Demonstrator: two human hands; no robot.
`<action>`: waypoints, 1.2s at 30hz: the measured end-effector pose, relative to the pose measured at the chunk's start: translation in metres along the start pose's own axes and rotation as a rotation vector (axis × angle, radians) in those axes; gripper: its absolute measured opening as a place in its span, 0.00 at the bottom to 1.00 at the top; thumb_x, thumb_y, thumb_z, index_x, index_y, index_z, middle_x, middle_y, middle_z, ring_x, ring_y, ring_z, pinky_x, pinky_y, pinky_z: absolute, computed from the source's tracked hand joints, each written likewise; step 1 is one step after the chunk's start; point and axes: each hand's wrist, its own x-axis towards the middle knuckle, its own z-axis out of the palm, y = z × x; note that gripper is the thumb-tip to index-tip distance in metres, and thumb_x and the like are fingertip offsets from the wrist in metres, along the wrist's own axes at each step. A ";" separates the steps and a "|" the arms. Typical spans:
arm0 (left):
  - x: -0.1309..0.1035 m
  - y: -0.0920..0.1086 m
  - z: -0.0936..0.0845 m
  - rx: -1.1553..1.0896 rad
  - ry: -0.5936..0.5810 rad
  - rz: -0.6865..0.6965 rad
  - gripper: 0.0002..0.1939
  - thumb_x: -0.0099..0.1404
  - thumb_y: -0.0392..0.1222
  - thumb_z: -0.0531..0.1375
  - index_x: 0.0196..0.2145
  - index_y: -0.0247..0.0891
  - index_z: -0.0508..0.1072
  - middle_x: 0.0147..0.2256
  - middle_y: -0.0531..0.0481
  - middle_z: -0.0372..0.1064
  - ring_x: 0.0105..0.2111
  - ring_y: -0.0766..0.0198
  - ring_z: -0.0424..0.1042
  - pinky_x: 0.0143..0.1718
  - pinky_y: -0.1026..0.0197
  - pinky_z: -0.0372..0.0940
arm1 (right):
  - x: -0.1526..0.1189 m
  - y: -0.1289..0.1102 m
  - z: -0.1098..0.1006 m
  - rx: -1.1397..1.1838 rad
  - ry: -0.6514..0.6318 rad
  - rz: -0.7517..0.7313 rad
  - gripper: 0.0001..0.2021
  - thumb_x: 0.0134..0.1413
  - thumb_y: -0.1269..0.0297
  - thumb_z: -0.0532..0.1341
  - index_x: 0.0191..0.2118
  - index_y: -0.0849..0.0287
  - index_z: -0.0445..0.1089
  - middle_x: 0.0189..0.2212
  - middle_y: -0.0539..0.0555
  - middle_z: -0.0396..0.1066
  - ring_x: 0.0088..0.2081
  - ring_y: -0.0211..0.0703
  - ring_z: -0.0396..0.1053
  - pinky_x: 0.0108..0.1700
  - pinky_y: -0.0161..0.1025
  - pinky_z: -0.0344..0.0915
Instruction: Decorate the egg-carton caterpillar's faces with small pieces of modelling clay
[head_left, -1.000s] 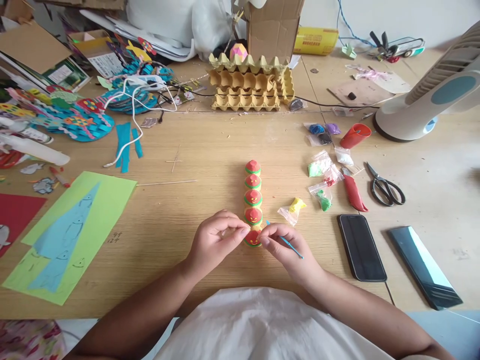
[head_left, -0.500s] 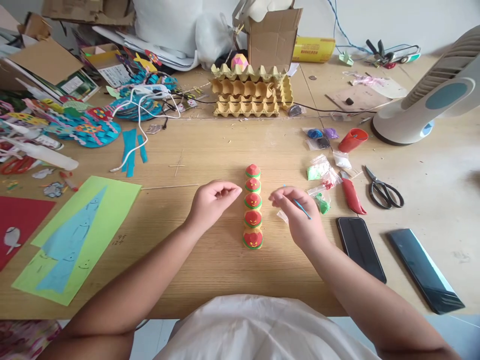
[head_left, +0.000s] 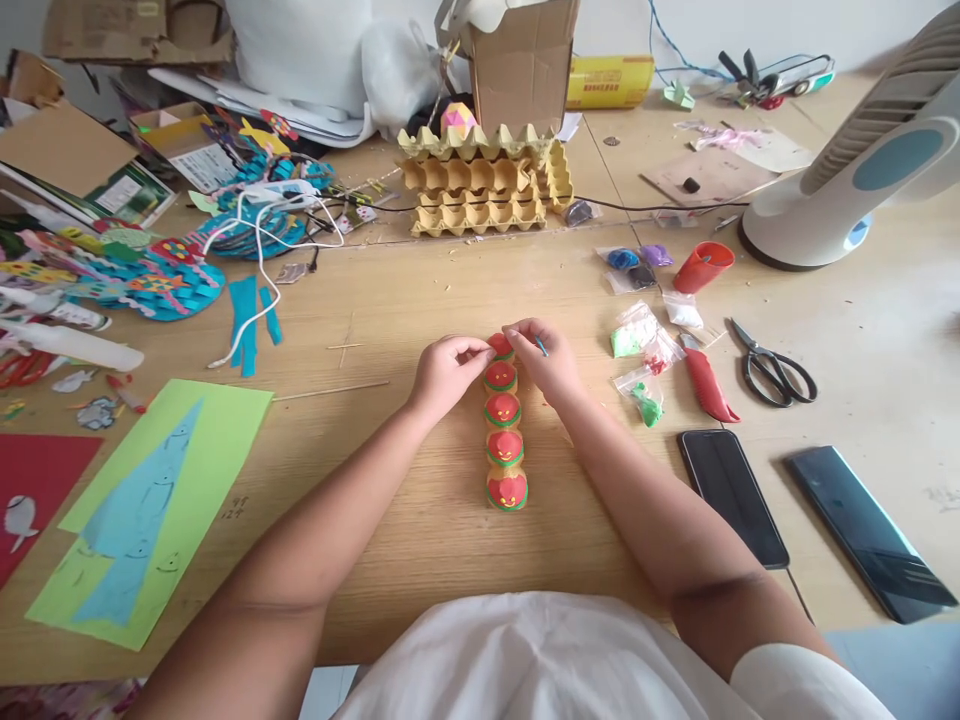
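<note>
A row of several joined egg-carton cups [head_left: 502, 410], topped in red with green rims, stands on the table in front of me. Yellow faces mark the nearer cups. At the far cup [head_left: 501, 346], my left hand [head_left: 454, 372] touches the left side with thumb and fingers pinched together; anything between them is too small to name. My right hand [head_left: 546, 362] is at the right side of that same cup, its fingers closed round a thin blue stick [head_left: 541, 347].
Bags of coloured clay [head_left: 634, 330], a red cup [head_left: 704, 268], a red cutter [head_left: 710, 383], scissors [head_left: 776, 370] and two phones [head_left: 733, 498] lie right. Egg cartons [head_left: 480, 185] stand behind. Green paper [head_left: 225, 440] lies left; a fan [head_left: 832, 190] stands at back right.
Both hands have moved forward and inward to the far cup, from beside the row. The blue stick has moved with my right hand. The camera view has shifted slightly.
</note>
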 end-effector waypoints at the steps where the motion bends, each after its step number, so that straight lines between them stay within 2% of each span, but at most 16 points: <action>1: 0.001 -0.001 0.001 -0.006 -0.002 -0.011 0.09 0.63 0.46 0.65 0.34 0.39 0.83 0.31 0.50 0.79 0.29 0.64 0.71 0.34 0.61 0.65 | 0.000 0.002 0.000 -0.001 -0.011 -0.002 0.10 0.56 0.56 0.62 0.32 0.58 0.73 0.29 0.49 0.74 0.34 0.41 0.69 0.41 0.39 0.67; 15: 0.007 -0.005 0.008 -0.068 0.018 -0.078 0.11 0.61 0.48 0.67 0.34 0.37 0.81 0.31 0.49 0.78 0.29 0.64 0.69 0.33 0.62 0.64 | 0.005 0.021 0.004 -0.023 -0.018 -0.061 0.11 0.57 0.55 0.61 0.34 0.58 0.73 0.31 0.50 0.76 0.35 0.42 0.71 0.42 0.39 0.68; 36: 0.010 -0.011 0.008 -0.170 0.026 -0.145 0.10 0.58 0.46 0.70 0.34 0.37 0.81 0.31 0.50 0.77 0.30 0.66 0.70 0.34 0.63 0.65 | 0.004 0.020 0.005 -0.012 -0.025 -0.057 0.11 0.58 0.55 0.61 0.34 0.58 0.73 0.32 0.51 0.77 0.35 0.42 0.71 0.41 0.38 0.68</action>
